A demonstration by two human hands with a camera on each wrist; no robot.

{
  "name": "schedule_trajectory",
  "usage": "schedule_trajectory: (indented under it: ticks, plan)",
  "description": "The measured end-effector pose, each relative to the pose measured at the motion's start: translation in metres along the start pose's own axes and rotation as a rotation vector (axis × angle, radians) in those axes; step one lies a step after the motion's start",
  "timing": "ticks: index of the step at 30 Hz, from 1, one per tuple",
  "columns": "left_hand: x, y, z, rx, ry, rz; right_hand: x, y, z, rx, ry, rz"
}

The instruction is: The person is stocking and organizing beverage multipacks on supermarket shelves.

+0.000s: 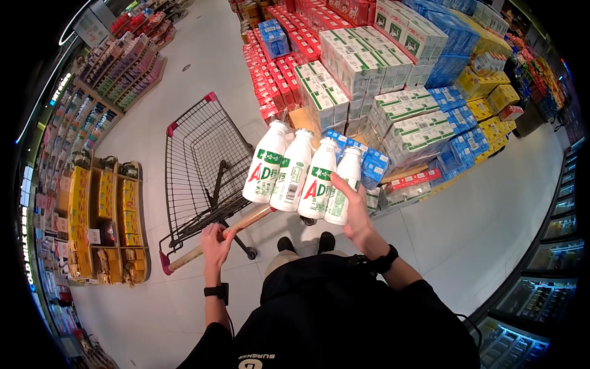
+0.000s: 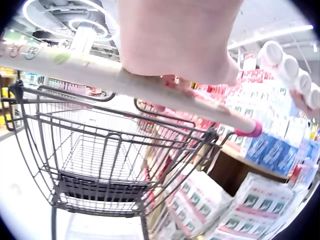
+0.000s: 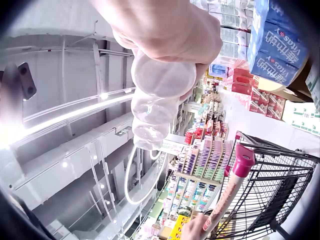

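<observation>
my right hand (image 1: 356,208) is raised, fingers clamped on the end one of four smooth white bottles (image 1: 292,178); my left hand's (image 1: 214,245) fingers curl over the slim, pale cart handle (image 1: 249,221) nearby.

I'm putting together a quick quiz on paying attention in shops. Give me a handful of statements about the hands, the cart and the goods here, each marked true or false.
1. The right hand's grip holds a row of four white bottles. True.
2. The left hand's grip is on a bottle. False: it is on the handle of the cart.
3. The bottles lie inside the cart. False: they are held in the right hand.
4. There is a black band on each wrist. True.
5. The handle's end caps are yellow. False: they are pink.
6. Blue boxes are stacked next to white boxes. True.
</observation>
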State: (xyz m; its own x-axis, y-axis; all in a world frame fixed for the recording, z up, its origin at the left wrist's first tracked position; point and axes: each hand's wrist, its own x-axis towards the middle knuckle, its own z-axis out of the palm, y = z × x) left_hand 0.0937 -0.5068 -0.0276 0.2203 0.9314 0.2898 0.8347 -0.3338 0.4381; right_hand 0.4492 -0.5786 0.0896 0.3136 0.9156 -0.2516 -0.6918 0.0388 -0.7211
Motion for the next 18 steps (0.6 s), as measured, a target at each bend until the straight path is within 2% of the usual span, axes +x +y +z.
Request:
schedule_trajectory:
  ticks: [2, 5, 9, 13, 14, 16, 18]
  plan:
    - [0.004, 0.008, 0.000, -0.238, 0.178, 0.140, 0.004, 0.003, -0.004, -0.054, 0.016, -0.027]
    - [0.028, 0.069, -0.025, -0.660, -0.003, -0.158, 0.011, 0.004, -0.010, -0.120, 0.034, -0.030]
    - [0.075, 0.121, -0.030, -1.098, -0.260, -0.158, 0.014, 0.007, -0.007, -0.186, 0.016, -0.043]
    - [0.119, 0.144, -0.029, -1.019, -0.565, -0.162, 0.021, 0.014, 0.005, -0.209, 0.024, -0.012]
    - [0.127, 0.148, -0.033, -1.034, -0.605, -0.114, 0.021, 0.015, 0.012, -0.211, 0.035, -0.017]
    - [0.147, 0.135, -0.029, -1.049, -0.680, -0.138, 0.029, 0.022, 0.018, -0.213, 0.017, -0.027]
    - [0.172, 0.111, -0.016, -1.032, -0.731, -0.118, 0.047, 0.029, 0.016, -0.496, -0.124, -0.239]
